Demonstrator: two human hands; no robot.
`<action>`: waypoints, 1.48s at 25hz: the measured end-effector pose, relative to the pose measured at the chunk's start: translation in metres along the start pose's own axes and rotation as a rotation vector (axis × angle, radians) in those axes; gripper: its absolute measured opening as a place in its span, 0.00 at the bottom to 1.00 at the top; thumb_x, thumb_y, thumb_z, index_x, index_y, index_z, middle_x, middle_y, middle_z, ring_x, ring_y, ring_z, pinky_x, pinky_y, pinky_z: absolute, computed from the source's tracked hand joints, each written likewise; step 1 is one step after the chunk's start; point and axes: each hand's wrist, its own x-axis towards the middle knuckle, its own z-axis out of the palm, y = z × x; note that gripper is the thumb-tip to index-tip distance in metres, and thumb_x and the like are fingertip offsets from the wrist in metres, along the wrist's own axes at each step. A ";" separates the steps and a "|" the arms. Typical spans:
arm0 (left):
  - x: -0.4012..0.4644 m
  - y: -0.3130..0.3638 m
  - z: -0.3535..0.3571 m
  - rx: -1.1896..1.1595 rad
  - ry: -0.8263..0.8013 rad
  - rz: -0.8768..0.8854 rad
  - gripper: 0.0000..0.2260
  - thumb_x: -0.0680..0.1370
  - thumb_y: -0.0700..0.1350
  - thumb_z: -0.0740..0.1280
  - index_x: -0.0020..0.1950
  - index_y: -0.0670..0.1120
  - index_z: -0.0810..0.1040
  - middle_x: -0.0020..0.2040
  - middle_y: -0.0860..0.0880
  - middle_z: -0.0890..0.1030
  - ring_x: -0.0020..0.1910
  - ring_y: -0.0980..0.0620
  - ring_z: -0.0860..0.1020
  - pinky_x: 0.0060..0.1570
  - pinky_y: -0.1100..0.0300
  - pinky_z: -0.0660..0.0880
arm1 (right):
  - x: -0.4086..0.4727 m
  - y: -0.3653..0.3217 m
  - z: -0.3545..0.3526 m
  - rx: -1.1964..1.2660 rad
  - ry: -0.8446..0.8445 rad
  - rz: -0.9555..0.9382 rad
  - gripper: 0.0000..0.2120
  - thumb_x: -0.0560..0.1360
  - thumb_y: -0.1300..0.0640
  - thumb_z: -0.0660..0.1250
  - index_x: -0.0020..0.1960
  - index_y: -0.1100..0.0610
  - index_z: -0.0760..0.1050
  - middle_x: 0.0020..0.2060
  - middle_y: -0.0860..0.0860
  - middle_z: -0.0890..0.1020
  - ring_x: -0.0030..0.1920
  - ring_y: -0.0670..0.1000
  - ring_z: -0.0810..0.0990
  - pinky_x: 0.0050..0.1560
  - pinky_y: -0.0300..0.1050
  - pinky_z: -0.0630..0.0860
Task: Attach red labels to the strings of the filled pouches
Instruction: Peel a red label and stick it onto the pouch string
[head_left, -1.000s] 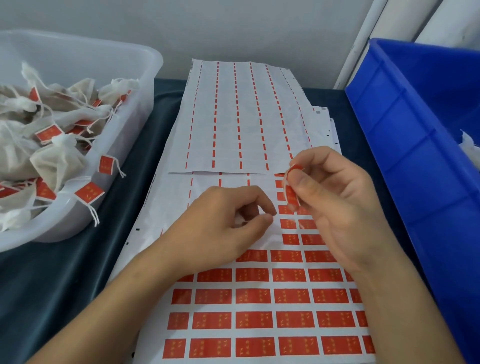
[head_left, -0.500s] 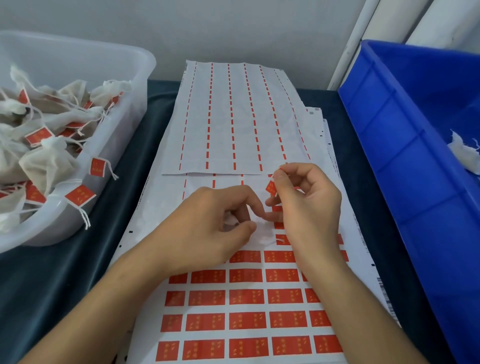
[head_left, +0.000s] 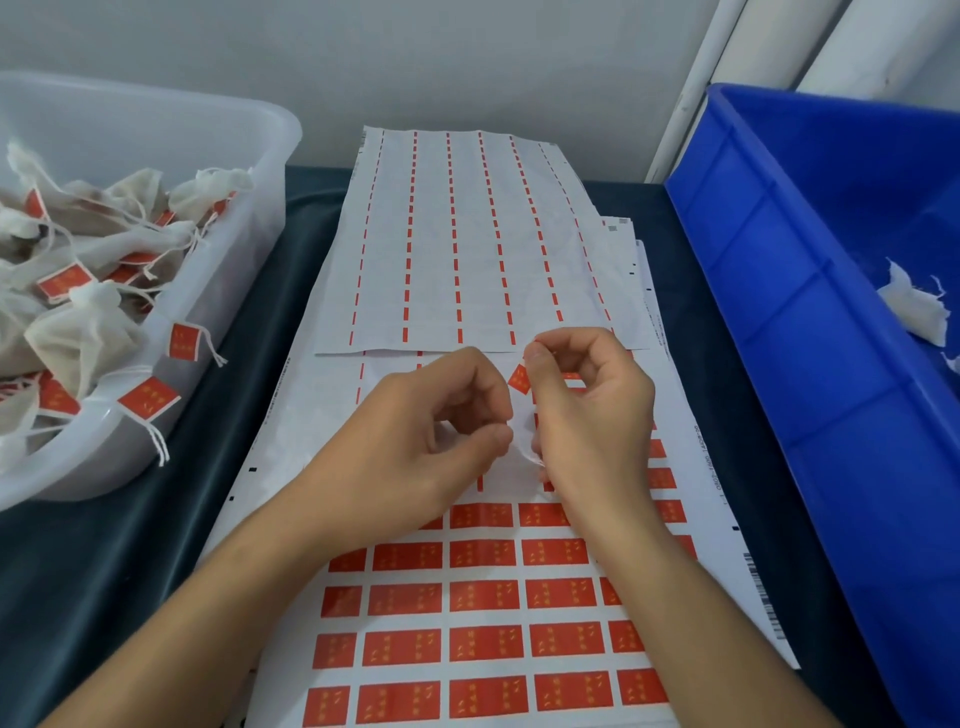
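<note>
Left of the left hand, a clear tub holds labelled pouches; right of the right hand, which pinches a red label, a blue bin holds a white scrap. The left hand's fingers are curled, pinching something pale.

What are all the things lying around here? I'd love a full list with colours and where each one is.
Clear tub: one, translucent white, far left.
Filled pouches: many, off-white, with red tags, inside the clear tub.
Label sheet: one, white with rows of red labels, centre, near.
Used sheet: one, white with thin red strips, centre, far.
Blue bin: one, right; white scrap inside.
Tablecloth: dark blue-grey, under everything.
Peeled label: one, red, pinched by the right hand.
Left hand: fingers curled, pinching something pale and thin.
Right hand: above the sheet.
</note>
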 end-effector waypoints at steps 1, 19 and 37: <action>0.000 0.000 0.000 0.011 -0.004 0.003 0.04 0.80 0.47 0.70 0.51 0.56 0.77 0.45 0.56 0.83 0.46 0.52 0.84 0.41 0.66 0.78 | 0.001 0.000 0.000 0.004 -0.001 0.005 0.02 0.80 0.53 0.72 0.49 0.46 0.80 0.43 0.41 0.84 0.45 0.46 0.85 0.46 0.55 0.86; 0.002 0.000 -0.008 -0.034 -0.148 -0.135 0.08 0.83 0.48 0.68 0.46 0.55 0.85 0.38 0.54 0.83 0.36 0.56 0.80 0.37 0.67 0.75 | 0.013 -0.008 -0.018 -0.022 -0.081 0.008 0.02 0.80 0.52 0.71 0.50 0.45 0.80 0.45 0.40 0.85 0.49 0.46 0.86 0.50 0.54 0.85; 0.003 0.001 -0.017 -0.198 -0.128 -0.150 0.10 0.83 0.48 0.65 0.49 0.50 0.86 0.44 0.48 0.87 0.41 0.47 0.86 0.43 0.59 0.82 | 0.005 -0.036 -0.049 -0.009 -0.691 -0.136 0.04 0.79 0.62 0.72 0.51 0.54 0.82 0.40 0.45 0.85 0.33 0.41 0.81 0.32 0.28 0.73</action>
